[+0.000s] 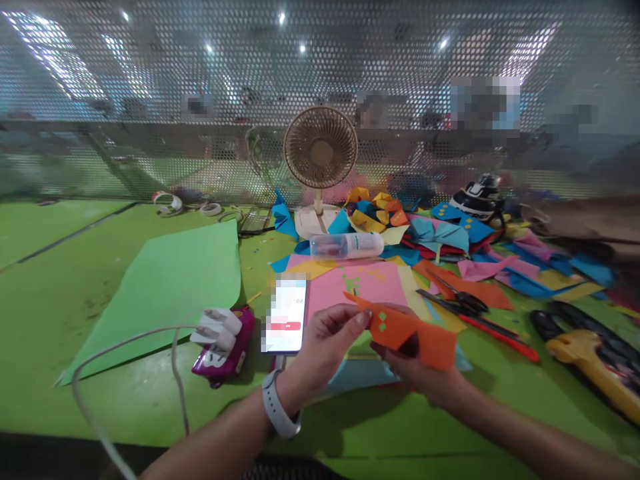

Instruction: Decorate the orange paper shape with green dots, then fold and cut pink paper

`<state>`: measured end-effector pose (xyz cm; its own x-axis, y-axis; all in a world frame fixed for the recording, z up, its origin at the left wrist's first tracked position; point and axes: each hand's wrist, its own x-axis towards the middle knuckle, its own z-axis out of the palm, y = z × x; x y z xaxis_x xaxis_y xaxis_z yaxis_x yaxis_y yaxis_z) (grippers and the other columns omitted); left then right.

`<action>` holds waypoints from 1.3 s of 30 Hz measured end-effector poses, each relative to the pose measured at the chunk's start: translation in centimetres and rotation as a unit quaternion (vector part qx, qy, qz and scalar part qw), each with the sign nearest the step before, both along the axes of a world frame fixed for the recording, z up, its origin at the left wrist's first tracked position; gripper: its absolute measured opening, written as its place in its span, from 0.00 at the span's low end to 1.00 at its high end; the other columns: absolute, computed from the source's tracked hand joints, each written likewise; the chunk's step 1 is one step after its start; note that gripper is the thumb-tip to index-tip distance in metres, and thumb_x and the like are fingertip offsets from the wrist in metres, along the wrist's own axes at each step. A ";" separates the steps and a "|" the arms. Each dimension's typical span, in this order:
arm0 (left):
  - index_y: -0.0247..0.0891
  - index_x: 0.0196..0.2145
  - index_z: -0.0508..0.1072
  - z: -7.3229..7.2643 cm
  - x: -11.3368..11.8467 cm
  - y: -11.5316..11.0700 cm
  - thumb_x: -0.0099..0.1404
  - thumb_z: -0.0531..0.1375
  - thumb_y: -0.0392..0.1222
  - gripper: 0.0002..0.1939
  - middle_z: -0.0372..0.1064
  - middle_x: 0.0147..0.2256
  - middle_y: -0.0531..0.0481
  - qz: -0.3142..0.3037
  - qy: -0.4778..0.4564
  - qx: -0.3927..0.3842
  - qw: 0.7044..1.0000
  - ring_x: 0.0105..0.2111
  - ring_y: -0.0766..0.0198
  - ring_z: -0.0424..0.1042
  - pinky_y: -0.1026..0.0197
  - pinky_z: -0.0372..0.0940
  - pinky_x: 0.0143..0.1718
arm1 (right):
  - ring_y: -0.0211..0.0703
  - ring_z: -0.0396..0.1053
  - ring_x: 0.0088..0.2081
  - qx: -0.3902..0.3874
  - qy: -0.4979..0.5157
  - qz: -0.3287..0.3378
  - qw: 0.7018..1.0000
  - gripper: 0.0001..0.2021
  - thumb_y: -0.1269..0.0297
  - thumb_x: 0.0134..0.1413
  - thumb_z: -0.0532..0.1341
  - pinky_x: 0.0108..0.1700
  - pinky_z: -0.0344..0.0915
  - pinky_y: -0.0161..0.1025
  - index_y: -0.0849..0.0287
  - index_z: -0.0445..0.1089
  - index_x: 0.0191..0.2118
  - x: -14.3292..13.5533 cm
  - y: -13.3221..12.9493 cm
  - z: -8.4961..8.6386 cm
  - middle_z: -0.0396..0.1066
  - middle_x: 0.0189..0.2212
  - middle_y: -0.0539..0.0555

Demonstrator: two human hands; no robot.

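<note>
Both hands hold a folded piece of orange paper [403, 327] with small green diamond shapes stuck on it. My left hand [335, 337], with a pale watch band on its wrist, pinches the paper's left end between thumb and fingers. My right hand [420, 373] grips it from below and behind, and its fingers are partly hidden by the paper. Underneath lies a pink sheet [323, 293] with tiny green and yellow cut pieces on it. A lit phone [286, 317] lies just left of my left hand.
A purple power bank [225, 353] with white plugs and a cable sits beside a green sheet [185, 280]. A clear bottle [347, 245] lies before a fan [321, 150]. Scissors [463, 297], a red cutter [505, 337] and a yellow-handled tool [580, 353] are at right, near coloured paper scraps.
</note>
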<state>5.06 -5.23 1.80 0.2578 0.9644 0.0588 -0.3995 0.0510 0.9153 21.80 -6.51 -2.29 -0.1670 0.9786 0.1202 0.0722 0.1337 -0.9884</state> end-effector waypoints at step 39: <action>0.38 0.30 0.76 -1.5 -2.7 4.5 0.55 0.67 0.40 0.05 0.77 0.31 0.53 0.171 -0.137 -0.062 0.974 0.34 0.66 0.75 0.61 0.65 0.43 | 0.36 0.62 0.20 0.018 -0.030 -0.043 0.998 0.13 0.54 0.55 0.60 0.22 0.62 0.34 0.60 0.69 0.31 3.5 3.3 0.4 0.64 0.19 0.47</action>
